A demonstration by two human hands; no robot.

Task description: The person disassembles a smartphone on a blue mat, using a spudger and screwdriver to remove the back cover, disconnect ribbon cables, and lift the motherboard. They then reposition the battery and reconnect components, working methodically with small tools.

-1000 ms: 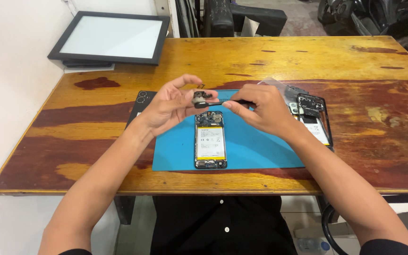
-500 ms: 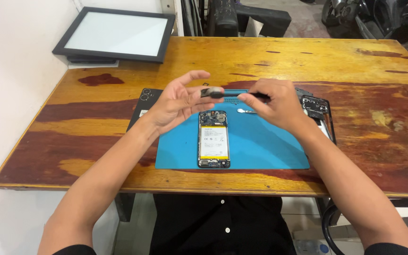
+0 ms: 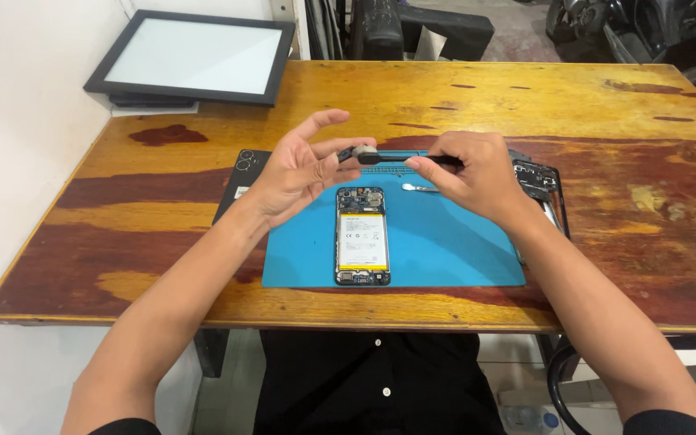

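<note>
Two hands meet above the middle of the frame: my left hand [image 3: 304, 171] pinches a small dark part [image 3: 362, 152] at its fingertips, and my right hand [image 3: 473, 173] is closed on a thin dark tool [image 3: 412, 159] aimed at it. Below, the opened phone [image 3: 362, 235] lies back-off, battery showing, on the blue mat [image 3: 445, 242]; reassembly is not yet done. Its back cover [image 3: 239, 179] rests left on the worktop [image 3: 606, 105], a frame [image 3: 543, 181] right, a monitor [image 3: 195, 56] upper left.

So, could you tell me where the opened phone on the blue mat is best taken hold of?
Probably by the two long edges of the opened phone, from above. It lies flat on the blue mat, its inside facing up, so the sides are free and the battery stays untouched.
</note>
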